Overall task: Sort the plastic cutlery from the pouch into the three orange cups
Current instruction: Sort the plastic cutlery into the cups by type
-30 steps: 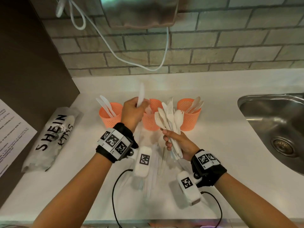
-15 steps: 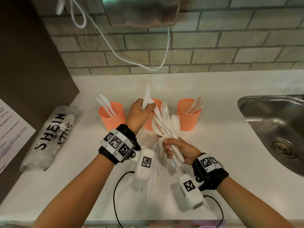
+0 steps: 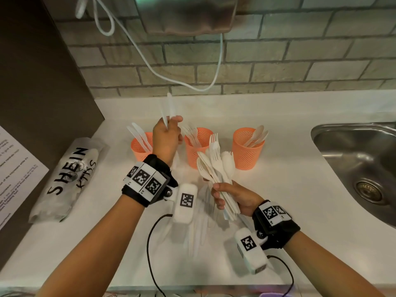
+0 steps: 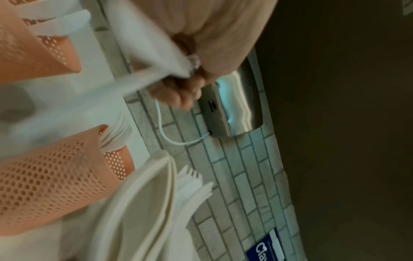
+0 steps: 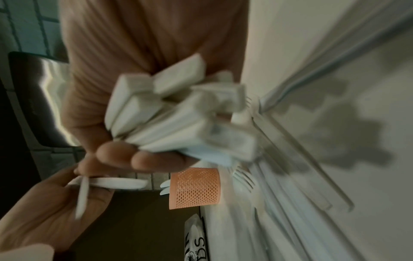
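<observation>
Three orange mesh cups stand in a row on the white counter: the left cup (image 3: 139,146) holds knives, the middle cup (image 3: 196,146) forks, the right cup (image 3: 246,151) spoons. My left hand (image 3: 166,138) is raised between the left and middle cups and grips two white plastic knives (image 3: 168,109) (image 4: 143,53), blades up. My right hand (image 3: 231,198) holds a fanned bundle of forks and spoons (image 3: 216,166) (image 5: 185,114) by the handles, in front of the middle cup. The pouch (image 3: 68,179), printed SHEIN KIDS, lies at the left.
A steel sink (image 3: 360,159) is set into the counter at the right. A brick wall with a steel dispenser (image 3: 186,13) and a white cable (image 3: 182,82) rises behind the cups. A dark panel (image 3: 42,82) with a paper sheet bounds the left side. More white cutlery (image 3: 199,228) lies between my wrists.
My left hand has lifted away from the bundle and moved left with two knives in it. My right hand has drawn the bundle slightly toward me.
</observation>
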Demonstrator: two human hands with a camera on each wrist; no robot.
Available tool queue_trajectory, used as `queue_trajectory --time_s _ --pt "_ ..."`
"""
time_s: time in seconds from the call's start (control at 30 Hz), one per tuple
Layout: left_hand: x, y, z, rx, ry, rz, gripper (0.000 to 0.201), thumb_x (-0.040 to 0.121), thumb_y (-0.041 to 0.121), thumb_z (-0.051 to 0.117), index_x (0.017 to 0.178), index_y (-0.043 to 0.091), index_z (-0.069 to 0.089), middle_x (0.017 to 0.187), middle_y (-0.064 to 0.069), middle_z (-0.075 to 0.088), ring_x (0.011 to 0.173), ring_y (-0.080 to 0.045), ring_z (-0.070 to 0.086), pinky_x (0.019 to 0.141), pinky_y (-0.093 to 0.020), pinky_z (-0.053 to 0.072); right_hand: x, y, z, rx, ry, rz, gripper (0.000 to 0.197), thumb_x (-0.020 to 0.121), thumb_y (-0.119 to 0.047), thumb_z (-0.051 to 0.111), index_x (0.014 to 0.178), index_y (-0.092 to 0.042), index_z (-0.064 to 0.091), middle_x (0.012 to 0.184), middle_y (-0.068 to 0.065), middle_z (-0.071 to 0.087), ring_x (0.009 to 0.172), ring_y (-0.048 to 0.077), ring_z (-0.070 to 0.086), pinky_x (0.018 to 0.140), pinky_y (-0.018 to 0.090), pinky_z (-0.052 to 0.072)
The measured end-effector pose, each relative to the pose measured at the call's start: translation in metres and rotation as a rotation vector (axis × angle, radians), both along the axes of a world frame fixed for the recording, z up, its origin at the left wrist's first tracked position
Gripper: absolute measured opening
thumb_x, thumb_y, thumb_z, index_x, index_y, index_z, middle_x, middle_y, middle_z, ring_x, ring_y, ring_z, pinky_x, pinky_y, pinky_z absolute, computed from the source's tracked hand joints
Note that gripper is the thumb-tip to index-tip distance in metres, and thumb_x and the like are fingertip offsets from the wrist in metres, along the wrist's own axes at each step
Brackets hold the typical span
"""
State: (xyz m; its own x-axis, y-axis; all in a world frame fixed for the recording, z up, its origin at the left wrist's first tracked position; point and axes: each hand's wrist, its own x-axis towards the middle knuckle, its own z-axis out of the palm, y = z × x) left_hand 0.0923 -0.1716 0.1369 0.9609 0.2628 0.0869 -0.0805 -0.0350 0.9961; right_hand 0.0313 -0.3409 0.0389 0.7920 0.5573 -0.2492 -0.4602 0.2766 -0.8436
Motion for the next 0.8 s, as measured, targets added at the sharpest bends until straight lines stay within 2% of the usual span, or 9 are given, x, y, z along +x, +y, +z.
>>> queue_trajectory --time_s 0.07,0.13,0.2,0.3,0.37,0.43,0.57,0.63,0.8 --pt "-0.004 -0.001 -0.004 -0.018 0.109 -0.117 0.011 0.100 0.016 0.033 0.105 0.013 0.043 0.062 -0.003 0.046 0.042 -0.011 0.051 0.044 -0.025 0.045 0.001 0.001 0.000 -0.003 0.002 0.000 0.016 0.079 -0.017 0.054 0.095 -0.016 0.056 0.057 -0.004 0.058 0.041 0.008 0.046 0.045 0.019 0.042" --pt "-0.011 -0.003 -0.010 0.072 0.167 -0.217 0.010 0.100 0.017 0.033 0.107 0.014 0.039 0.063 -0.004 0.047 0.036 -0.009 0.047 0.036 -0.019 0.039 0.002 0.001 0.000 -0.016 0.001 -0.004 0.019 0.079 -0.017 0.055 0.098 -0.016 0.056 0.059 -0.002 0.060 0.042 0.008 0.047 0.045 0.019 0.042" --pt "-0.016 -0.006 -0.015 0.211 0.128 -0.247 0.005 0.096 0.012 0.042 0.097 0.014 0.046 0.064 0.002 0.046 0.040 -0.004 0.043 0.036 -0.012 0.032 0.002 0.001 0.000 -0.033 -0.009 0.002 0.017 0.080 -0.016 0.052 0.096 -0.015 0.055 0.059 -0.002 0.061 0.042 0.008 0.047 0.045 0.020 0.043" --pt "-0.020 -0.005 -0.023 0.232 0.036 -0.241 0.021 0.084 0.004 0.062 0.070 0.018 0.059 0.066 0.007 0.060 0.054 0.004 0.054 0.058 -0.011 0.044 0.003 0.001 0.001 -0.078 -0.018 0.028 0.014 0.078 -0.016 0.054 0.090 -0.010 0.051 0.057 -0.002 0.060 0.042 0.010 0.048 0.045 0.020 0.044" --pt "-0.021 -0.005 -0.026 0.185 0.039 -0.273 0.012 0.078 0.007 0.071 0.073 0.016 0.066 0.076 -0.005 0.067 0.071 -0.009 0.059 0.076 -0.028 0.051 0.003 0.001 0.001 -0.093 -0.014 0.036 0.014 0.078 -0.015 0.055 0.090 -0.009 0.050 0.056 -0.002 0.059 0.042 0.010 0.049 0.045 0.020 0.043" --pt "-0.022 -0.006 -0.029 0.179 0.029 -0.281 0.009 0.075 0.011 0.075 0.079 0.015 0.068 0.082 -0.016 0.065 0.073 -0.018 0.055 0.079 -0.035 0.051 0.002 0.001 0.001 -0.090 -0.003 0.039 0.014 0.078 -0.014 0.055 0.091 -0.009 0.050 0.054 -0.002 0.057 0.042 0.009 0.048 0.044 0.019 0.043" --pt "-0.021 -0.010 -0.035 0.221 -0.017 -0.267 0.014 0.076 0.007 0.074 0.087 0.008 0.066 0.067 0.006 0.056 0.061 -0.001 0.051 0.064 -0.010 0.045 0.001 0.002 0.003 -0.117 -0.016 0.042 0.011 0.077 -0.011 0.057 0.085 -0.009 0.051 0.051 -0.003 0.053 0.040 0.008 0.046 0.042 0.019 0.041" --pt "-0.018 -0.010 -0.037 0.251 0.010 -0.287 0.015 0.075 0.006 0.074 0.084 0.008 0.062 0.069 0.004 0.054 0.060 0.002 0.051 0.060 -0.005 0.043 0.001 0.001 0.004 -0.151 -0.048 0.046 0.009 0.076 -0.010 0.058 0.082 -0.008 0.052 0.051 -0.002 0.054 0.041 0.009 0.046 0.042 0.019 0.041" --pt "-0.011 -0.006 -0.035 0.258 0.112 -0.423 0.012 0.080 0.003 0.068 0.079 0.005 0.056 0.076 -0.004 0.056 0.071 -0.010 0.054 0.059 -0.003 0.045 0.000 0.001 0.002 -0.197 -0.085 0.008 0.007 0.075 -0.010 0.062 0.075 -0.009 0.055 0.052 0.000 0.055 0.041 0.010 0.046 0.042 0.020 0.041"
